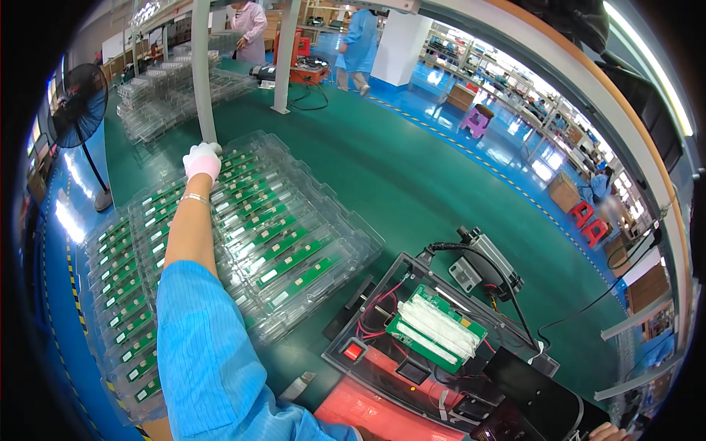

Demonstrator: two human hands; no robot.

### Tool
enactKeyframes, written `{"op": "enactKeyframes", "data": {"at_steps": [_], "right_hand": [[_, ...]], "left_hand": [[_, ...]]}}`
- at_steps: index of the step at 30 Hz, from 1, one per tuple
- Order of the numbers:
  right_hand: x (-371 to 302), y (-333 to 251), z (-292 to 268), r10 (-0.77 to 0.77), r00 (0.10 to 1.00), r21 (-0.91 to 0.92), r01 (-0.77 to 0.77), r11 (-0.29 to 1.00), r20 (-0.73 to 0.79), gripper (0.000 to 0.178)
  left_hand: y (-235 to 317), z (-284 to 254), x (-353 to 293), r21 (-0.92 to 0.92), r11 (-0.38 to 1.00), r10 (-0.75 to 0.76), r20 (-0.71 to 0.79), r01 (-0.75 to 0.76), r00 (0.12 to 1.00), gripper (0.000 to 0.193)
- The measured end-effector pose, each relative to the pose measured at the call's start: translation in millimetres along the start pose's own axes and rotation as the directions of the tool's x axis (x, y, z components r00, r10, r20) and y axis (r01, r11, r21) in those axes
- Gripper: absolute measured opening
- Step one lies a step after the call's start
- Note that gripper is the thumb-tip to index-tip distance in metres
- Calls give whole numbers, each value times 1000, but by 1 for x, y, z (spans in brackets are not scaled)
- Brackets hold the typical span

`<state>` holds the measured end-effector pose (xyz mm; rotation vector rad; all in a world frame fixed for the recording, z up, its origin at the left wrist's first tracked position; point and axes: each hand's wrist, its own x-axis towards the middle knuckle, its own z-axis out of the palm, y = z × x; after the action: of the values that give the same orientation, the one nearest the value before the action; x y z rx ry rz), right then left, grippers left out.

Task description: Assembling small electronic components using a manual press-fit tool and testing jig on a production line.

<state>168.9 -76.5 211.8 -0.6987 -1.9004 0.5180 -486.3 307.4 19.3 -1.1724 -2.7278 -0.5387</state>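
My left arm, in a blue sleeve, reaches out over clear plastic trays (357,239) with rows of narrow green circuit boards (300,283). At the trays' far edge, beside a grey metal post, is my left hand (201,162) in a white and pink glove. Its fingers are curled and closed; what they hold is hidden. Only a few bare fingers of my right hand (607,432) show at the lower right edge, by a black panel (540,389). A black-framed fixture (401,275) to the right bears a green board with a white block (440,325).
Grey posts (202,66) rise from the green table (331,176). A metal device with black cable (485,264) stands behind the fixture. More clear trays (165,99) are stacked at the far left, near a black fan (77,106). Two people stand beyond the table.
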Motion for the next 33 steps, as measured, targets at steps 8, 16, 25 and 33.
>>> {"op": "enactKeyframes", "data": {"at_steps": [8, 16, 25, 33], "right_hand": [[-5, 15, -42, -7, 961, 149, -35, 988, 275, 48], [-11, 52, -37, -103, 962, 340, 11, 940, 254, 46], [-4, 15, 25, 15, 945, 115, 24, 993, -326, 33], [4, 21, 22, 90, 941, 172, -35, 984, -325, 31]], "left_hand": [[-130, -68, -3, -98, 988, -136, -156, 122, 978, 38], [-298, -158, -98, 95, 844, -520, -98, 529, 848, 35], [-425, -149, -245, -96, 722, -666, 168, 685, 726, 56], [-414, -158, -279, -380, 651, -487, 455, 657, 746, 55]]}}
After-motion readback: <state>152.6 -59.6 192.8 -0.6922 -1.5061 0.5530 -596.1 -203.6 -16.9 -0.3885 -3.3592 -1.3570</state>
